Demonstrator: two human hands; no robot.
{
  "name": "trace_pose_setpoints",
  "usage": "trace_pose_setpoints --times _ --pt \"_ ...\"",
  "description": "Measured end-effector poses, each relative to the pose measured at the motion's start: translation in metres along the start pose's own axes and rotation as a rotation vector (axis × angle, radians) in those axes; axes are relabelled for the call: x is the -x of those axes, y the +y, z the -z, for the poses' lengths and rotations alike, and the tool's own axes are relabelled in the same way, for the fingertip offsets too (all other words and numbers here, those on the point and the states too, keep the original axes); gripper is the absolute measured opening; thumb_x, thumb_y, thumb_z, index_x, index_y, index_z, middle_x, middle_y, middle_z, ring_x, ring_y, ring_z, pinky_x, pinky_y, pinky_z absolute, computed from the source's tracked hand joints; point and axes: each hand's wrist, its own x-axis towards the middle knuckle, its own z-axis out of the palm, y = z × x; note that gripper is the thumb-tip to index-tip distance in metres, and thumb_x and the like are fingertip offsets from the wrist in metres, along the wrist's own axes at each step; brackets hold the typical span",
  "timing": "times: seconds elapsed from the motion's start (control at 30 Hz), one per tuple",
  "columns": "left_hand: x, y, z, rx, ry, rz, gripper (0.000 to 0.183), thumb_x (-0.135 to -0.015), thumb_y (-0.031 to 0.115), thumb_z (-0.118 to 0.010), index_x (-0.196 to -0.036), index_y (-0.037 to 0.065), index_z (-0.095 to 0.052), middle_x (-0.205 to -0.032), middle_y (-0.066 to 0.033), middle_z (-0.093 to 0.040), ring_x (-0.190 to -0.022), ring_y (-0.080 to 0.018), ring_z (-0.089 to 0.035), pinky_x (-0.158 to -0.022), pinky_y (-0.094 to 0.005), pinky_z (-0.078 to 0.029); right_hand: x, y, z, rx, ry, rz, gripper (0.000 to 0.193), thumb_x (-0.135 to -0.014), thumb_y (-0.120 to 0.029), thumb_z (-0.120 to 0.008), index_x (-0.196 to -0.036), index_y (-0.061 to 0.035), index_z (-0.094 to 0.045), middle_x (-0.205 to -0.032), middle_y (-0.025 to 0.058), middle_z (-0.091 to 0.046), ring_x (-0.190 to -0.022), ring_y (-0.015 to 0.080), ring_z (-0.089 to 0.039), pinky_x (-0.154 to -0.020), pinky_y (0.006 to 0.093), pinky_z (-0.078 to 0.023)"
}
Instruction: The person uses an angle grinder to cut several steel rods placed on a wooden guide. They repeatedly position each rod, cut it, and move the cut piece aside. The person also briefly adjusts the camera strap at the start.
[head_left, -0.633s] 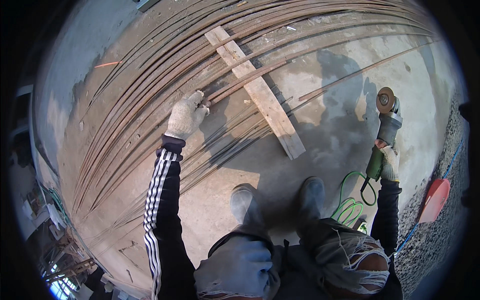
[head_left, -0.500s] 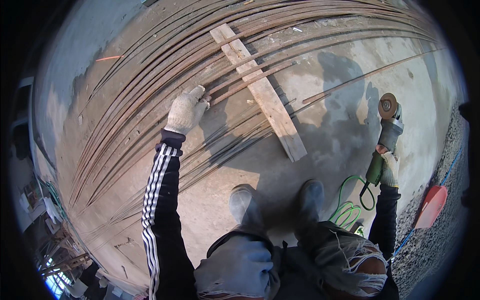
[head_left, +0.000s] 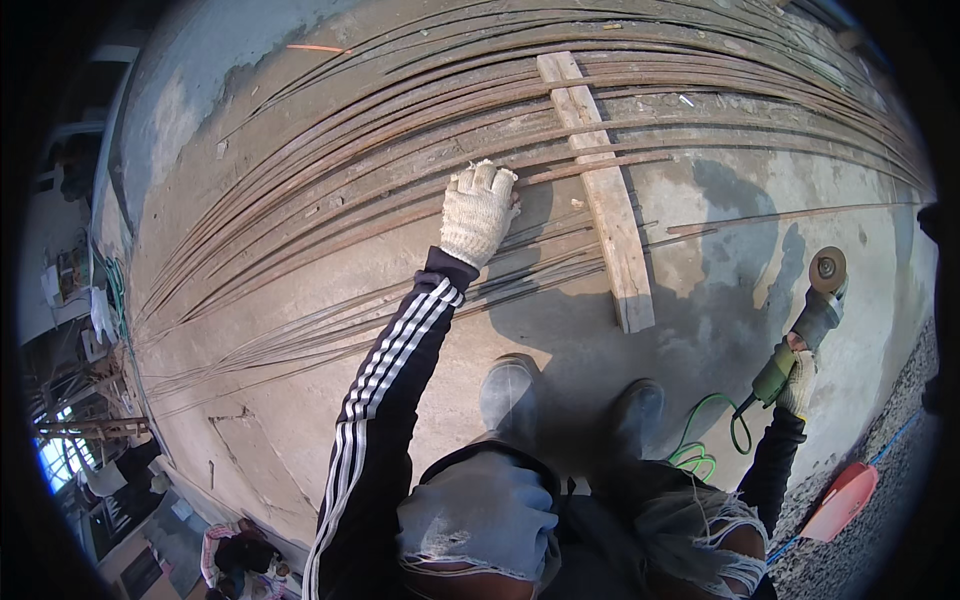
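My left hand [head_left: 478,215], in a pale knitted glove, reaches forward over the rusty steel rods on the ground. Its fingers curl round one rod [head_left: 590,166], which crosses the wooden plank [head_left: 617,225] and ends a little beyond it; part of the grip is hidden under the glove. Off to the right, my right hand [head_left: 797,385], also gloved, holds a green and grey angle grinder [head_left: 800,345] by its body. The brown disc [head_left: 828,269] of the grinder points away from me, apart from the rods.
More long rods [head_left: 400,118] fan across the concrete, with thinner ones [head_left: 330,335] nearer my boots [head_left: 510,395]. A green cable [head_left: 695,445] loops beside my right leg. At right lie a red shovel-like blade [head_left: 842,502] and gravel [head_left: 870,550]. A person [head_left: 243,560] is at lower left.
The view has swung left, so rods, plank and grinder appear farther right, and a person comes in at lower left. My left hand stays at the rod, its back now more visible.
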Motion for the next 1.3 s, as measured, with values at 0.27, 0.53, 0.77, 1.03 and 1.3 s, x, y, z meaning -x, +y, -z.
trace_pose_setpoints --times 0.27,0.53,0.77,1.03,1.3 --pt "0.038 0.020 0.007 0.081 -0.354 -0.159 0.050 -0.082 0.022 -0.080 -0.124 0.005 -0.061 -0.120 -0.0224 -0.063 -0.111 -0.0448 -0.064 -0.093 -0.0544 -0.053 0.035 -0.069 -0.089 0.253 0.037 -0.003 0.029 -0.100 -0.018 -0.062 -0.124 -0.0085 -0.075 -0.104 0.0087 -0.077 -0.087 0.0239 -0.074 -0.078 0.0342 -0.058" --pt "0.023 0.195 0.017 1.098 -0.447 -0.143 0.053 -0.094 0.010 -0.078 -0.140 0.000 -0.053 -0.120 -0.0140 -0.062 -0.111 -0.0261 -0.069 -0.082 -0.0359 -0.060 0.046 -0.097 -0.161 -0.053 -0.053 0.077 0.031 -0.094 -0.024 -0.073 -0.115 -0.0015 -0.074 -0.095 0.0081 -0.075 -0.076 0.0186 -0.072 -0.070 0.0327 -0.059" --pt "0.046 0.336 0.014 1.702 -0.779 0.381 0.042 -0.105 0.023 -0.069 -0.140 0.004 -0.055 -0.106 -0.0011 -0.065 -0.088 -0.0077 -0.058 -0.076 -0.0255 -0.050 0.066 -0.120 -0.222 -0.207 0.051 0.049 0.026 -0.086 -0.015 -0.080 -0.107 -0.0055 -0.070 -0.087 0.0035 -0.070 -0.071 0.0148 -0.067 -0.064 0.0296 -0.055" --pt "0.056 0.323 0.015 1.518 -0.636 0.416 0.041 -0.100 0.025 -0.074 -0.132 0.005 -0.057 -0.103 -0.0058 -0.069 -0.092 -0.0109 -0.065 -0.083 -0.0300 -0.053 0.036 -0.073 -0.225 -0.319 0.011 -0.035 0.033 -0.094 -0.022 -0.076 -0.122 -0.0058 -0.070 -0.097 0.0087 -0.073 -0.078 0.0212 -0.072 -0.066 0.0327 -0.058" --pt "0.035 0.301 0.003 1.271 -0.915 0.172 0.062 -0.096 0.046 -0.076 -0.135 0.003 -0.052 -0.111 -0.0164 -0.067 -0.106 -0.0264 -0.068 -0.095 -0.0400 -0.053 0.056 -0.071 -0.221 -0.426 -0.173 -0.103 0.034 -0.097 -0.025 -0.073 -0.118 0.0022 -0.068 -0.095 0.0144 -0.073 -0.078 0.0251 -0.072 -0.068 0.0356 -0.060"
